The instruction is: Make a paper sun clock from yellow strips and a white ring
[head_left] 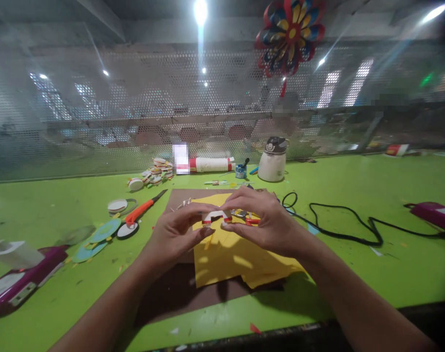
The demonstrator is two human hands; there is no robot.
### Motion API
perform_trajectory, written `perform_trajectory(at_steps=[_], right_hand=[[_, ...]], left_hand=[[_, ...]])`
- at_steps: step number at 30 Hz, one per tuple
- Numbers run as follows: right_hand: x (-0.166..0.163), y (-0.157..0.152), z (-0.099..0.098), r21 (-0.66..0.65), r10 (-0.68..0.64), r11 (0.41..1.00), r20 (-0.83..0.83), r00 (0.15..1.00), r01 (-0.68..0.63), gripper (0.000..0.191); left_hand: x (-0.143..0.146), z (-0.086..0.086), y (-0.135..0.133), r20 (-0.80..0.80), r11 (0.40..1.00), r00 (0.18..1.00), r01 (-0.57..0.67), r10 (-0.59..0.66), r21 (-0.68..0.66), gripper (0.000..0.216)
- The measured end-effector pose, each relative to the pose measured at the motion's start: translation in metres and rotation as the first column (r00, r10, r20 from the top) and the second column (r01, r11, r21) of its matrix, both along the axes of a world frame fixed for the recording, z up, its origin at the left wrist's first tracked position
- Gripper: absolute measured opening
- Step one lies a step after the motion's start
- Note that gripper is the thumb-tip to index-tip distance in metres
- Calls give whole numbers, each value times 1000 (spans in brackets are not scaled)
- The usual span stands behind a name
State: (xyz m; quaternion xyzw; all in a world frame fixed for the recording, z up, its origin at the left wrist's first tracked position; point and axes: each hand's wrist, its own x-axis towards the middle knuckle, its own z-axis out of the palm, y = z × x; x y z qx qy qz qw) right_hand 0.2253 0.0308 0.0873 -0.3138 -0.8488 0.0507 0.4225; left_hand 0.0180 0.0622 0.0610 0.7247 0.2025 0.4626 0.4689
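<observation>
Between my two hands is a small white piece with red edges point(217, 215), arched or notched along its lower side. My left hand point(176, 232) pinches its left end between thumb and fingers. At its right end, my right hand point(262, 220) grips it the same way. The piece is held above yellow paper sheets point(225, 264), which lie on a brown board point(167, 298). Behind my right hand, a tool with orange-red handles point(252, 221) shows in part; my fingers hide the rest of it.
Left of the board lie an orange utility knife point(141, 211), blue-green paper discs point(105, 230) and a purple power strip point(31, 274). A white jug point(272, 164), blue ink bottle point(241, 171) and white-red roll point(213, 165) stand behind. A black cable point(339, 237) winds across the right.
</observation>
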Motion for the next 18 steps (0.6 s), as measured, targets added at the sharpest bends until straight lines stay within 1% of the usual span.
perform_trajectory(at_steps=[3, 6, 11, 15, 18], right_hand=[[0, -2, 0, 10, -19, 1000, 16, 1000, 19, 10], [-1, -3, 1, 19, -35, 999, 33, 999, 34, 10], [0, -2, 1, 20, -56, 998, 38, 998, 55, 10], [0, 1, -1, -4, -61, 998, 34, 998, 61, 9], [1, 6, -2, -42, -69, 997, 38, 997, 71, 11]], left_hand=[[2, 2, -1, 7, 1000, 1000, 1, -1, -19, 22], [2, 2, 0, 11, 1000, 1000, 3, -3, -10, 24], [1, -1, 0, -5, 999, 999, -36, 35, -33, 25], [1, -4, 2, -34, 992, 994, -103, 101, -76, 24], [1, -7, 4, -39, 992, 995, -96, 93, -83, 25]])
